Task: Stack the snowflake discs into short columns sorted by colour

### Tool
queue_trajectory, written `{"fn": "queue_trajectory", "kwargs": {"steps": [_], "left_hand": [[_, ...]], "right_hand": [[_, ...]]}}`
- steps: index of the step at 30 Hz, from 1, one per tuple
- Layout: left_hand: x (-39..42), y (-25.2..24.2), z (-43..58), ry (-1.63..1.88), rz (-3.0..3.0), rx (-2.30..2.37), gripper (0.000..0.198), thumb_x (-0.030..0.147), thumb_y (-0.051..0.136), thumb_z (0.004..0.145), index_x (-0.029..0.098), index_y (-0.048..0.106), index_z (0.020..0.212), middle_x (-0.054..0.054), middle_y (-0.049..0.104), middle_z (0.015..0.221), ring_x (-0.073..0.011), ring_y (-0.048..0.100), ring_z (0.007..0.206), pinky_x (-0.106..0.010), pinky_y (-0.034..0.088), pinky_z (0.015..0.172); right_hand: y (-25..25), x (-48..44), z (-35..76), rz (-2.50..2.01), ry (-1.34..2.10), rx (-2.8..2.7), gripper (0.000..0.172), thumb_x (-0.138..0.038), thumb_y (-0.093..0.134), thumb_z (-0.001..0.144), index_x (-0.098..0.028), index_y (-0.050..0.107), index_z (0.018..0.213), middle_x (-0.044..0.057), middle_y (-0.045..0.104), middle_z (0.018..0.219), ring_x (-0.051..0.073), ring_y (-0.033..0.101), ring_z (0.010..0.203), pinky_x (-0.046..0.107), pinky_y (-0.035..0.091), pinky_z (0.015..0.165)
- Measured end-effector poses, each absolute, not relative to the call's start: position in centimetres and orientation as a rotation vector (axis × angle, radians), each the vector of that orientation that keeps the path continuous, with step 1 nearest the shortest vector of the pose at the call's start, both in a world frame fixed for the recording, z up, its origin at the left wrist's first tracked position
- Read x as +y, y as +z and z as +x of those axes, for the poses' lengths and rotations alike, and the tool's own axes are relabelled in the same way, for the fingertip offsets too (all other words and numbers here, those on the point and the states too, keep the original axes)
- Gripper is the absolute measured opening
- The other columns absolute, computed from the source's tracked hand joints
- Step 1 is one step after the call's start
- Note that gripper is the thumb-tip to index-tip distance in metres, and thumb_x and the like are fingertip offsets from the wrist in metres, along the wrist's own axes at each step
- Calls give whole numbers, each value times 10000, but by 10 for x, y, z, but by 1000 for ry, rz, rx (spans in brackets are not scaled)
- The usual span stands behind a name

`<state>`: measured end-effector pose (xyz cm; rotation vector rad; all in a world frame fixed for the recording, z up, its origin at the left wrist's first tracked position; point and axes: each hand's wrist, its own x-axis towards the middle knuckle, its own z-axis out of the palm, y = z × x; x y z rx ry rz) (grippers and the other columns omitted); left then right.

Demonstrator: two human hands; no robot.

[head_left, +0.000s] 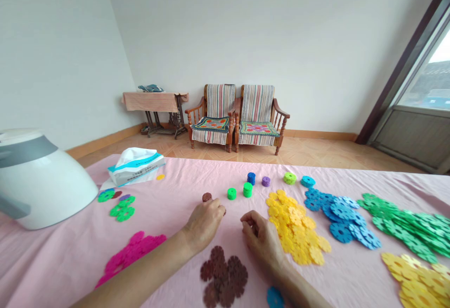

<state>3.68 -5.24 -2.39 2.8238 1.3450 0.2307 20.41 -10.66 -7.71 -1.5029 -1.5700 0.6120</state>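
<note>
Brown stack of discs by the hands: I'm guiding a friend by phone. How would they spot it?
On the table with the pink cloth, small coloured stacks stand in a row. The dark brown stack of plastic discs is at its left end, just beyond the left hand. Alone brown, it stands beside a bright green stack.

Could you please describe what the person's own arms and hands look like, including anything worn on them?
The left hand and the right hand are bare, with no gloves. No ring, watch or bracelet shows on either. Both forearms are uncovered right down to the picture's lower edge, so no sleeve is in view.
</note>
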Motion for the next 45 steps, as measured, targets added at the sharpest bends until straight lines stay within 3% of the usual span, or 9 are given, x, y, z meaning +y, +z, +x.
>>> {"fn": "queue_trajectory", "kwargs": {"steps": [12,19,30,33,36,41,45], "left_hand": [[-109,-20,-6,600,2441,1299,163,151,447,847,179,568,741,1,544,749,-115,525,671,-227,374,629],[-143,-28,-18,477,2316,1304,34,198,578,772,183,548,771,-3,548,799,-140,523,726,-223,371,609],[-140,-46,-21,611,2267,1257,96,182,476,848,196,547,783,-17,553,824,-150,540,774,-232,401,665],[-137,-48,-23,695,2165,1257,81,199,498,841,209,557,895,-19,571,867,-144,546,765,-236,417,695],[-133,-46,-24,778,2005,1286,200,277,520,844,208,537,1031,-23,585,876,-129,541,701,-230,427,668],[-128,-41,-25,781,1892,1214,250,349,470,869,161,592,761,-29,579,742,-129,525,661,-212,401,599],[-127,-42,-25,823,1755,1147,287,380,476,861,147,570,724,-22,563,689,-131,507,653,-207,390,590]], "right_hand": [[-49,-119,202,-1517,802,-1804,134,-170,467,733,-179,589,787,-26,548,608,95,499,548,198,342,505],[-21,-139,182,-1377,813,-2171,363,-166,633,603,-223,610,960,17,560,909,143,521,803,230,404,690],[-27,-136,163,-1402,660,-2180,170,-109,526,718,-192,603,845,29,552,894,136,526,794,223,393,689],[-28,-137,159,-1416,657,-2117,183,-72,526,697,-181,581,833,25,576,856,136,533,775,230,390,677],[-32,-135,152,-1374,827,-1943,172,-56,498,711,-185,580,791,0,603,786,108,546,708,208,396,641],[-37,-133,138,-1284,1081,-1686,147,-70,490,716,-180,550,792,-31,584,658,84,541,600,171,397,543],[-34,-137,134,-1232,1057,-1726,223,-22,471,685,-183,526,829,-32,584,684,78,548,612,164,405,561]]}}
